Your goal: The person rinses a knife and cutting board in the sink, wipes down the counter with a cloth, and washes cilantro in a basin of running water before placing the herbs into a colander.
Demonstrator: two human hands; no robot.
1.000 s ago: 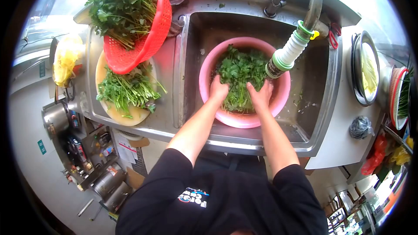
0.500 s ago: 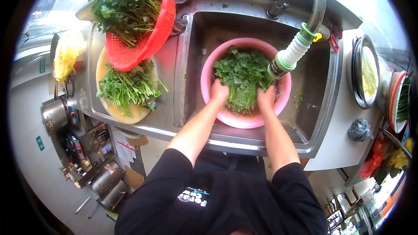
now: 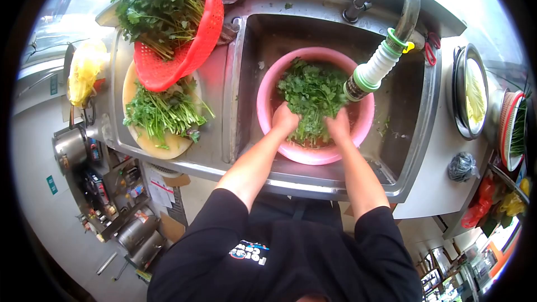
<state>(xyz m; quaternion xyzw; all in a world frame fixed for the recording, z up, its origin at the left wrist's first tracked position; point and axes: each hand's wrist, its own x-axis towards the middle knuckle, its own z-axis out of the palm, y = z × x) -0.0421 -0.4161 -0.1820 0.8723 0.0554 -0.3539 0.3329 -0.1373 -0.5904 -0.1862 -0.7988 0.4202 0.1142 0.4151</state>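
A bunch of cilantro fills the middle of the pink basin, which stands in the metal sink. At the bunch's left side, my left hand is closed around the stems, its fingertips hidden in the leaves. My right hand grips the bunch from the right; its fingers are slightly blurred and partly covered by greens. The stem ends point toward me. Just above the basin's right rim hangs the faucet's white extension nozzle.
Left of the sink, a red colander full of leafy greens leans over a round cutting board with more cut greens. A curved faucet rises behind. On the right counter lie a metal bowl and a dark plastic bag.
Both hands have come closer together, pressing the cilantro into a narrower, more bunched shape. The surrounding things stay in place.
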